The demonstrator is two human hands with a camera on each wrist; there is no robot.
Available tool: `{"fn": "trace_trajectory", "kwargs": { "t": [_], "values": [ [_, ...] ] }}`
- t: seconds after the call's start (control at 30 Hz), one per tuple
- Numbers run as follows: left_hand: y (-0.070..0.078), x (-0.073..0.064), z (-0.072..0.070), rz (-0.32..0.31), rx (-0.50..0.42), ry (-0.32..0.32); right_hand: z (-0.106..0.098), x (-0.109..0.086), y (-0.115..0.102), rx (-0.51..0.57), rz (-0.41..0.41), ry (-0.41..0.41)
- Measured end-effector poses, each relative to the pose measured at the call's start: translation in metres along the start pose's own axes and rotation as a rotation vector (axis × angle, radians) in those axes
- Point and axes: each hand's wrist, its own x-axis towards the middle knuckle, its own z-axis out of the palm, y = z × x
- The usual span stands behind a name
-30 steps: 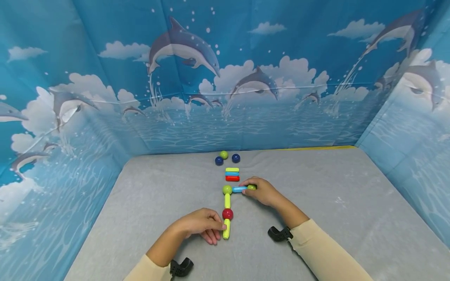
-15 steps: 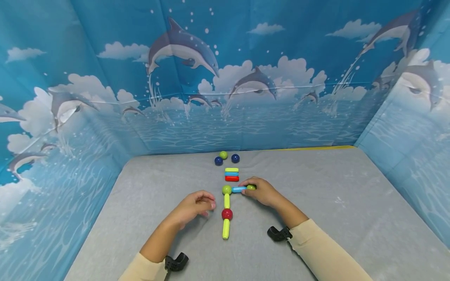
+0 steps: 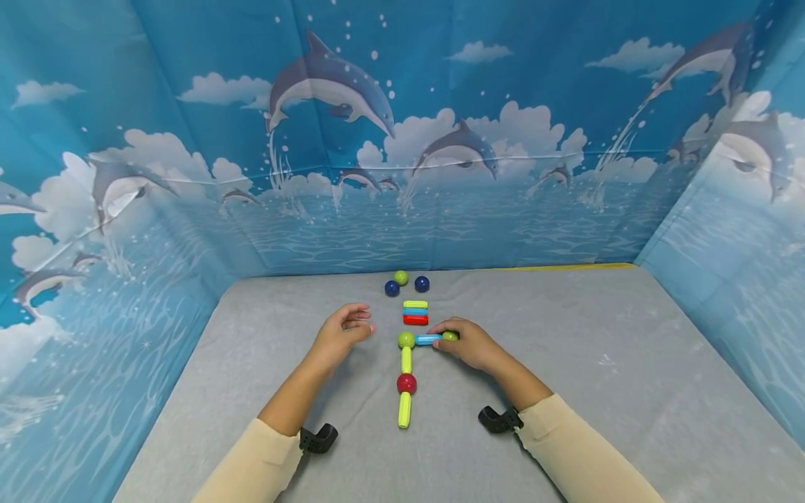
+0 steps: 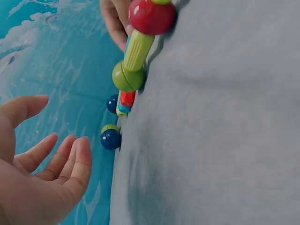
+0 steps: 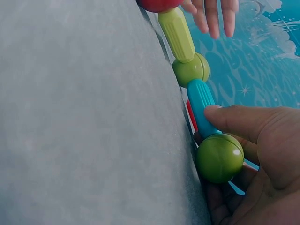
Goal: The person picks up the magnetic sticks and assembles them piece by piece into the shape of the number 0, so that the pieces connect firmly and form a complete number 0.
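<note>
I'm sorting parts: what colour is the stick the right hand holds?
The stick is light blue, clearest in the right wrist view.

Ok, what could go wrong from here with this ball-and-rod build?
The right hand pinches the near blue rod, so a tug or twist might part it from the green corner ball. The red rod lies close to that hand and could get nudged. The left hand holds nothing, so the yellow-green end rod, held by neither hand, may swing or detach if the build shifts.
</note>
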Motion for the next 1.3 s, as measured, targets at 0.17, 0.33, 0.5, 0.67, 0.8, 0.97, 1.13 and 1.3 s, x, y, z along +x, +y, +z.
{"fn": "trace_trajectory", "kwargs": {
  "t": [0.17,0.33,0.5,0.67,0.8,0.97,1.13,1.3],
  "values": [
    [0.0,0.018,0.002,-0.004,0.009,0.026,0.0,-0.001,-0.001,0.0,0.002,0.001],
    [0.002,0.037,0.005,-0.005,0.042,0.046,0.0,-0.002,-0.001,0.006,0.004,0.003],
    [0.004,0.057,0.009,-0.002,0.071,0.082,0.001,-0.001,0.001,0.002,0.003,0.002],
    [0.005,0.073,0.012,-0.004,0.102,0.115,0.0,-0.002,0.0,0.003,-0.004,0.003],
    [0.002,0.087,0.016,-0.009,0.113,0.123,-0.001,-0.001,0.0,0.0,-0.011,0.003],
    [-0.004,0.1,0.02,-0.041,0.112,0.122,0.0,-0.001,0.0,-0.003,-0.008,0.007],
    [-0.008,0.11,0.023,-0.045,0.123,0.125,0.0,-0.002,-0.001,0.0,0.0,0.006],
    [-0.009,0.119,0.025,-0.053,0.137,0.115,-0.001,-0.002,0.0,0.004,0.006,0.006]
  ]
}}
